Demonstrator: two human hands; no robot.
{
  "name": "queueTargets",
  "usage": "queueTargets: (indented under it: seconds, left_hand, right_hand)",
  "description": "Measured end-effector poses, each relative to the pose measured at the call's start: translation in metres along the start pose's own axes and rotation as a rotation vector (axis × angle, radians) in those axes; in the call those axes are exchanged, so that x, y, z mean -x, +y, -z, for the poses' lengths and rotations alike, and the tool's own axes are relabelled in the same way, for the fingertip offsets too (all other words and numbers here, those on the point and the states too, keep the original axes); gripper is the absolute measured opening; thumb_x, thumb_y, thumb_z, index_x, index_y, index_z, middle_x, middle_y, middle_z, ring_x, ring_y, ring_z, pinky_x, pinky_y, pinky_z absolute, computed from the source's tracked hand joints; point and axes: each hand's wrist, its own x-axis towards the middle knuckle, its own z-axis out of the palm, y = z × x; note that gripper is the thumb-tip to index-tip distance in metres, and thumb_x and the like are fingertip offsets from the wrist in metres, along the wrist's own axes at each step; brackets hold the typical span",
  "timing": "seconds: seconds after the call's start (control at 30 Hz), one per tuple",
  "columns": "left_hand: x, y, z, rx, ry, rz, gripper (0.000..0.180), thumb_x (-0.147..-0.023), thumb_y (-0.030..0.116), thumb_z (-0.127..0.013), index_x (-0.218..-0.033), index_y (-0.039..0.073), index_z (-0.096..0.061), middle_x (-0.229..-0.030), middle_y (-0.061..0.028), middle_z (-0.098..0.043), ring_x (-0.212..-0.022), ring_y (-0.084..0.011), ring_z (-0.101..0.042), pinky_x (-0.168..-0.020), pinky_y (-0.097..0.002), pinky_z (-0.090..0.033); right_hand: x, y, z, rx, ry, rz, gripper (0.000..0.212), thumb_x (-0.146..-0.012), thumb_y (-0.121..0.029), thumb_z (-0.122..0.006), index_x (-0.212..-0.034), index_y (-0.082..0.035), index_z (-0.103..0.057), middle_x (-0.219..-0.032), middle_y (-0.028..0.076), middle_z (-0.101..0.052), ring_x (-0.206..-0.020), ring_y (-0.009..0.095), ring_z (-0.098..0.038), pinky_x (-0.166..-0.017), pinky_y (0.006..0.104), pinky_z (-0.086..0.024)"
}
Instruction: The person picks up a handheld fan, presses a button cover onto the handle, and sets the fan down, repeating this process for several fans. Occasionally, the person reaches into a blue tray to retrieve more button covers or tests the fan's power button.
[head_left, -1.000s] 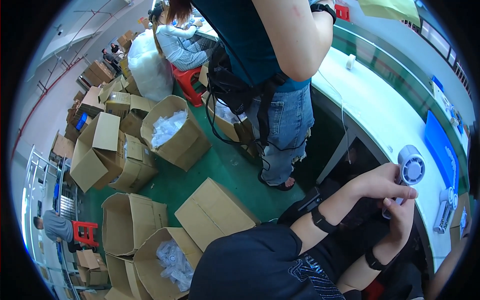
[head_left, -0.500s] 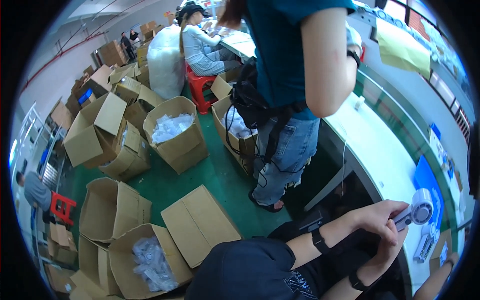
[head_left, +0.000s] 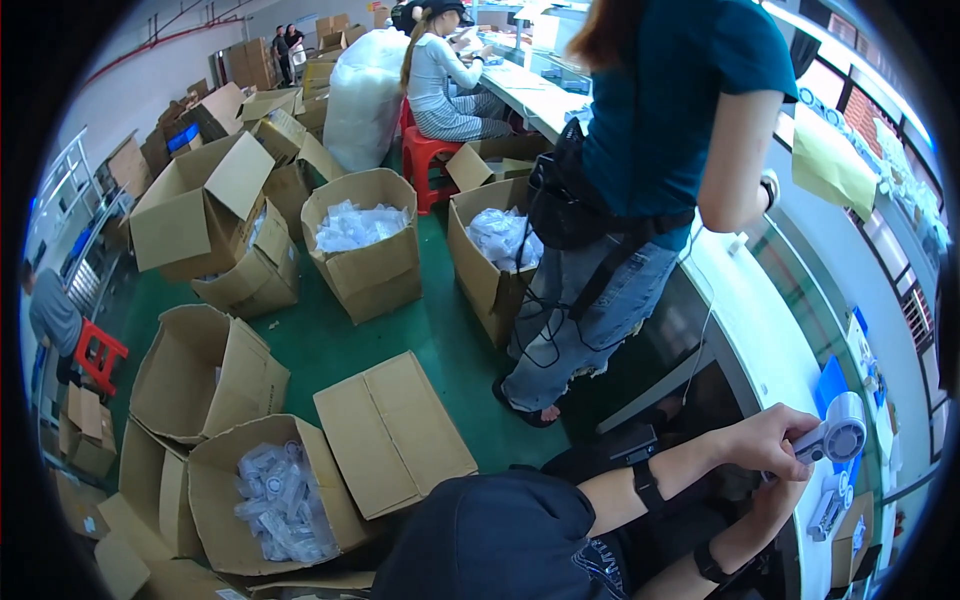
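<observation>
A small white and grey handheld fan point(head_left: 843, 432) with a round grille is held over the white table's near end at the lower right. My left hand point(head_left: 775, 440) has its fingers closed around the fan's handle, just below the round head. Below it, my right hand point(head_left: 783, 492) is closed at the lower part of the handle, its fingers partly hidden. More white and grey fan pieces point(head_left: 830, 505) lie on the table beside my right hand. Beyond the held fan is a blue sheet or tray point(head_left: 829, 382), partly covered by it.
A standing person in a teal shirt point(head_left: 650, 130) is at the long white table point(head_left: 745, 300). Open cartons point(head_left: 385, 285) with clear plastic pieces stand on the green floor to the left. A closed carton point(head_left: 395, 435) lies near my left arm. Another person sits on a red stool point(head_left: 428, 155).
The view has shifted, and the cartons and the standing person appear displaced. Both hands still grip the fan, its head showing slightly lower. A forearm at the bottom right corner is out of view now.
</observation>
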Motion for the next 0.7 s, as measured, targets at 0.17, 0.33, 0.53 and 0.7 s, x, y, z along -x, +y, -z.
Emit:
queueTargets:
  seconds: [0.17, 0.33, 0.53, 0.7]
  left_hand:
    - [0.01, 0.012, 0.004, -0.057, -0.011, -0.048, 0.053, -0.077, 0.032, -0.086, -0.114, -0.003, -0.07, -0.101, -0.01, -0.07, -0.089, -0.0165, -0.067, -0.081, -0.0327, -0.056]
    - [0.03, 0.032, 0.011, 0.173, -0.051, 0.163, 0.042, -0.083, 0.027, -0.087, -0.108, -0.003, -0.072, -0.092, -0.0079, -0.07, -0.08, -0.0141, -0.066, -0.068, -0.0293, -0.055]
    - [0.049, 0.063, 0.017, 0.005, 0.018, 0.32, 0.033, -0.085, 0.02, -0.087, -0.104, -0.003, -0.074, -0.085, -0.0064, -0.072, -0.069, -0.0126, -0.064, -0.059, -0.029, -0.053]
    - [0.045, 0.038, 0.012, 0.045, 0.093, 0.294, 0.031, -0.086, 0.019, -0.086, -0.105, -0.003, -0.075, -0.09, -0.0083, -0.074, -0.074, -0.0125, -0.066, -0.063, -0.0301, -0.054]
  right_hand:
    - [0.011, -0.013, -0.019, -0.027, 0.031, 0.037, 0.058, -0.091, -0.028, -0.081, -0.133, 0.002, -0.053, -0.112, 0.007, -0.065, -0.094, 0.015, -0.065, -0.078, 0.0275, -0.052]
    - [0.027, -0.043, -0.025, 0.241, -0.231, -0.113, 0.058, -0.092, -0.028, -0.08, -0.132, 0.002, -0.052, -0.114, 0.008, -0.065, -0.091, 0.014, -0.064, -0.075, 0.0287, -0.05]
    - [0.046, -0.035, -0.041, 0.082, -0.258, -0.087, 0.045, -0.098, -0.021, -0.074, -0.132, 0.002, -0.055, -0.113, 0.007, -0.065, -0.098, 0.017, -0.063, -0.088, 0.0294, -0.048]
    - [0.049, -0.027, -0.038, -0.048, -0.195, -0.129, 0.044, -0.1, -0.019, -0.072, -0.133, 0.002, -0.054, -0.119, 0.008, -0.065, -0.107, 0.016, -0.061, -0.095, 0.0316, -0.046]
